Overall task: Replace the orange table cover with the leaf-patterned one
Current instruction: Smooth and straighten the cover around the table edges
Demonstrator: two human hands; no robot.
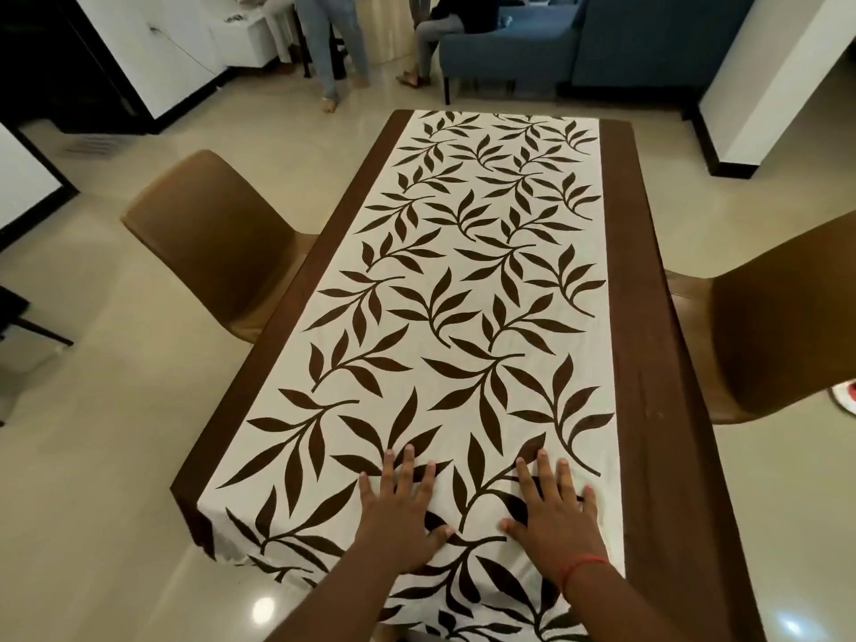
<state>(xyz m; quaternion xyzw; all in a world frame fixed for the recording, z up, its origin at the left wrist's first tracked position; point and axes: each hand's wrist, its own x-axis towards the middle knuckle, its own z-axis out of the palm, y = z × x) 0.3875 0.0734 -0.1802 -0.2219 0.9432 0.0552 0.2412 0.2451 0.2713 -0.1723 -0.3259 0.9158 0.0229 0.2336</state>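
While both hands are down flat at the near end, the leaf-patterned cover [468,289] is spread the whole length of the table, running straight away from the camera toward the far edge. It's a cream middle panel with dark brown leaf sprigs, plus plain brown bands down the two long sides. The near end hangs over the table edge a bit, you can see the fabric drooping at the lower left corner.

Left hand [402,507] is pressed palm-down on the cream panel, fingers spread and pointing up the table, thumb sticking out toward the other hand. Right hand [553,512] is doing the same thing just beside it, palm flat, fingers fanned wide, with a red thread bracelet [581,565] on the wrist. Neither one is gripping anything, they're just lying open on the cloth. There's a small gap between the two thumbs, with a leaf stem showing through it. The fabric looks pretty smooth ahead of the fingers, with faint wrinkles near the right hand.

On each side of the table sits a brown chair, left chair [217,252] and right chair [783,326], both tucked close to the brown bands. Further back there's a blue sofa [509,53], and the legs of a standing person [333,44] on the tiled floor [92,479].
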